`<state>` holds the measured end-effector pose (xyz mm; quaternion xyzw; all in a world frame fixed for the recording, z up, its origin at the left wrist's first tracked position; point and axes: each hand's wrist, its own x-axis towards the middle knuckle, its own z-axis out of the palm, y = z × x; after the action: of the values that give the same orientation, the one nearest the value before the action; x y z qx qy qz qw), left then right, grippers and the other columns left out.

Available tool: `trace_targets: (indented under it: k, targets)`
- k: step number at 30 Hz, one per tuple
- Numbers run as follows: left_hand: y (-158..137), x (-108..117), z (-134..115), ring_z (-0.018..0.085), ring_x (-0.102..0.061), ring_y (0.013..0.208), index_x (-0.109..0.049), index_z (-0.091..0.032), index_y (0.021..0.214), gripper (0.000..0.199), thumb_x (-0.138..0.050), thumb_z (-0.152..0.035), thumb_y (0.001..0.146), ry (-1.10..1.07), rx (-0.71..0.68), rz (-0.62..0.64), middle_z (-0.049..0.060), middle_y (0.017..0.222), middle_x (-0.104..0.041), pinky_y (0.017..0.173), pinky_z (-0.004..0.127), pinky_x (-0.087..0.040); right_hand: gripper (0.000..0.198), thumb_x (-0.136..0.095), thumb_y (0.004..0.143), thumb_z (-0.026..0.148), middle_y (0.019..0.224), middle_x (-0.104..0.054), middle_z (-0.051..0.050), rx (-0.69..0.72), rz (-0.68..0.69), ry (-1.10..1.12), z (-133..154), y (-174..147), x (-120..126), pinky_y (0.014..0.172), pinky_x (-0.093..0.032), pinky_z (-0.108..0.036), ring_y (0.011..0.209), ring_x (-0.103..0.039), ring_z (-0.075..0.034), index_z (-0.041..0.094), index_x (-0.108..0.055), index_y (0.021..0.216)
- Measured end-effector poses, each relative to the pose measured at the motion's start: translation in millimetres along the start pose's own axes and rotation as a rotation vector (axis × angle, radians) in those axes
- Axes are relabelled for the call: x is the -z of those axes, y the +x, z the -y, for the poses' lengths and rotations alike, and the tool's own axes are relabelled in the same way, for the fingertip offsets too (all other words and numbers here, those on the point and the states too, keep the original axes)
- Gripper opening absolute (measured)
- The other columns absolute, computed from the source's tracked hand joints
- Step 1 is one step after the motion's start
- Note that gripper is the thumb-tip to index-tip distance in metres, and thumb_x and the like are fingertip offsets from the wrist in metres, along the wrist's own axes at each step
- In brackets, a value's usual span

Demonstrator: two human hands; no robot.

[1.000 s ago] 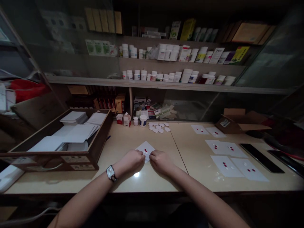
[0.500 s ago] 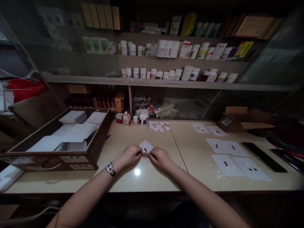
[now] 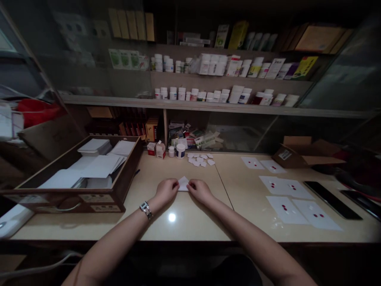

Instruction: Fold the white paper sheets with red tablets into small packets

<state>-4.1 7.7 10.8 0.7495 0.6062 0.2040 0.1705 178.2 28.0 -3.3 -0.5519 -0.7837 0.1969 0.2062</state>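
Note:
Between my hands, a white paper sheet [image 3: 183,184] is folded over into a triangle with its point facing away from me. My left hand [image 3: 167,190] pinches its left corner, and my right hand [image 3: 200,191] pinches the right one. The red pills are hidden under the fold. Just beyond lie several small folded paper packets [image 3: 200,159] in a loose group. On the right, several flat paper sheets [image 3: 285,209] are laid out, each with red and white pills on it.
A wooden drawer [image 3: 119,198] full of white paper stands at left. Small boxes [image 3: 160,151] and a white jar [image 3: 180,151] line the back edge. A phone [image 3: 331,200] and an open carton [image 3: 290,153] are at right. Shelves [image 3: 193,104] of medicine bottles rise behind.
The near edge of the paper has been folded up and away from me, covering the red pills that showed before. Both hands still pinch its sides. The view has shifted slightly.

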Motion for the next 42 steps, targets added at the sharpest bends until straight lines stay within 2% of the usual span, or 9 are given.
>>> trace_targets:
  k: [9,14,20,26,32,37,39,42]
  targets:
    - [1.2,-8.4,1.5,0.017,-0.061,0.077,-0.061,-0.022,0.101,0.019,-0.054,-0.022,0.083,0.0,0.034,-0.067,0.002,0.086,-0.07,0.064,0.025,-0.037,0.019,-0.055,0.081,0.023,0.078,-0.067,-0.002,-0.057,-0.061,0.004,-0.5,-1.1,-7.4,0.061,-0.033,-0.022,0.07,-0.057,-0.015,0.02,-0.063,0.099]
    - [0.2,-10.3,0.2,0.018,-0.061,0.081,-0.06,-0.022,0.097,0.017,-0.049,-0.019,0.085,0.077,-0.006,-0.071,0.003,0.09,-0.069,0.067,0.026,-0.037,0.015,-0.052,0.084,0.023,0.08,-0.067,-0.002,-0.051,-0.063,-0.036,2.8,-2.2,-8.1,0.06,-0.031,-0.023,0.071,-0.058,-0.015,0.021,-0.062,0.094]
    - [0.9,-11.0,-1.8,0.019,-0.06,0.08,-0.06,-0.022,0.094,0.015,-0.046,-0.019,0.087,0.132,0.009,-0.064,0.004,0.089,-0.068,0.065,0.027,-0.036,0.015,-0.049,0.086,0.021,0.083,-0.068,-0.002,-0.064,-0.091,-0.096,6.2,-4.2,-8.7,0.059,-0.028,-0.024,0.071,-0.058,-0.016,0.022,-0.059,0.097]
    - [4.4,-9.9,-0.6,0.018,-0.059,0.077,-0.061,-0.02,0.087,0.018,-0.043,-0.018,0.087,0.14,-0.066,-0.058,0.006,0.086,-0.067,0.064,0.027,-0.035,0.013,-0.049,0.087,0.021,0.085,-0.068,-0.003,-0.031,-0.083,-0.124,4.8,-3.8,-9.0,0.06,-0.029,-0.024,0.074,-0.058,-0.016,0.022,-0.06,0.094]
    - [9.4,-10.7,7.3,0.018,-0.059,0.079,-0.063,-0.02,0.085,0.016,-0.047,-0.019,0.086,0.037,-0.106,-0.024,0.005,0.086,-0.067,0.068,0.026,-0.037,0.019,-0.056,0.082,0.025,0.077,-0.065,-0.001,-0.016,-0.077,0.085,-7.0,-4.1,-6.7,0.061,-0.034,-0.023,0.069,-0.057,-0.015,0.02,-0.06,0.099]
    - [8.2,-7.8,9.9,0.017,-0.059,0.078,-0.063,-0.021,0.092,0.015,-0.051,-0.023,0.084,-0.031,-0.099,-0.006,0.004,0.086,-0.067,0.068,0.025,-0.039,0.038,-0.065,0.066,0.018,0.07,-0.061,0.003,-0.032,0.007,0.347,-19.6,2.3,-6.0,0.058,-0.038,-0.021,0.06,-0.052,-0.012,0.017,-0.06,0.103]
    - [6.3,-6.4,8.4,0.017,-0.059,0.077,-0.063,-0.021,0.097,0.018,-0.056,-0.027,0.082,-0.047,-0.076,0.005,0.003,0.086,-0.067,0.067,0.025,-0.039,0.037,-0.064,0.066,0.017,0.068,-0.06,0.003,-0.044,0.027,0.376,-20.3,4.0,-5.9,0.058,-0.038,-0.021,0.059,-0.052,-0.012,0.016,-0.061,0.103]
    - [3.6,-7.0,5.3,0.018,-0.06,0.08,-0.061,-0.02,0.102,0.024,-0.06,-0.028,0.079,-0.067,-0.058,-0.005,0.004,0.093,-0.067,0.069,0.025,-0.041,0.033,-0.063,0.073,0.026,0.071,-0.062,0.001,-0.069,0.007,0.282,-13.7,2.5,-5.5,0.059,-0.038,-0.022,0.063,-0.055,-0.013,0.017,-0.062,0.105]
